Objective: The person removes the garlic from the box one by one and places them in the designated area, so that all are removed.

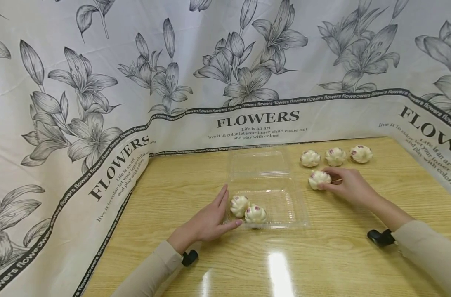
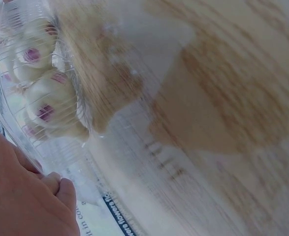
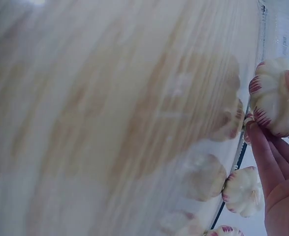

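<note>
A clear plastic clamshell box [image 1: 284, 225] lies with its lid spread back on the table. Two white garlic bulbs [image 1: 255, 214] with purple marks sit in its left part, side by side. My left hand [image 1: 209, 218] rests against the box's left front corner, fingers straight and thumb along the front rim; the left wrist view shows the bulbs [image 2: 48, 101] through the ribbed wall. To the right of the box, my right hand [image 1: 349, 185] pinches another garlic bulb [image 1: 319, 180] between thumb and fingers. The right wrist view shows this held bulb [image 3: 274, 98] close up.
Three more garlic bulbs [image 1: 335, 156] stand in a row at the back right of the wooden table [image 1: 166, 185]. A white cloth [image 1: 188, 128] printed with flowers hangs along the table's back and sides. The box's lid [image 1: 259, 163] reaches toward that cloth.
</note>
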Motion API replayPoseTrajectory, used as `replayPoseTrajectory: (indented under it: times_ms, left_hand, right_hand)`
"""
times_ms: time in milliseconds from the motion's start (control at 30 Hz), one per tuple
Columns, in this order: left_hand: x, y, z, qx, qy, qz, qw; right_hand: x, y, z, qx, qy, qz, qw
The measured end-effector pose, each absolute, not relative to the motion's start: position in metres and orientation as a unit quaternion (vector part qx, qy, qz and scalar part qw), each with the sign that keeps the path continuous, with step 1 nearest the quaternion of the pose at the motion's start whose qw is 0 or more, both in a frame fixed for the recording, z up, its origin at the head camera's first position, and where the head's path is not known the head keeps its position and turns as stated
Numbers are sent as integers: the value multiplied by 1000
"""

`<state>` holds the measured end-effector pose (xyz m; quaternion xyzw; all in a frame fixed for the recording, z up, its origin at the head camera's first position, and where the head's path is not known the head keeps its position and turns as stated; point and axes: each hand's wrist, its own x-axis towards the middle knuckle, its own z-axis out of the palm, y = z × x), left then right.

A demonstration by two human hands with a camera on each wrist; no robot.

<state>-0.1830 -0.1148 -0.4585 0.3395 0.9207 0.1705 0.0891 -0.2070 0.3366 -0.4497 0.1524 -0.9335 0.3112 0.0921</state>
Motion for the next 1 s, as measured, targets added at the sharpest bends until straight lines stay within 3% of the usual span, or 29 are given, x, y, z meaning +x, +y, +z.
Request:
replayPoseTrajectory:
  times_ms: [333, 1000]
  left_hand:
    - [-183, -115, -459, 341, 920, 170, 88]
    - [-182, -113, -455, 339, 922, 167, 91]
  right_hand:
    - [-213, 336, -450, 121, -943, 309, 19]
    - [-214, 337, -448, 138, -938, 317, 4]
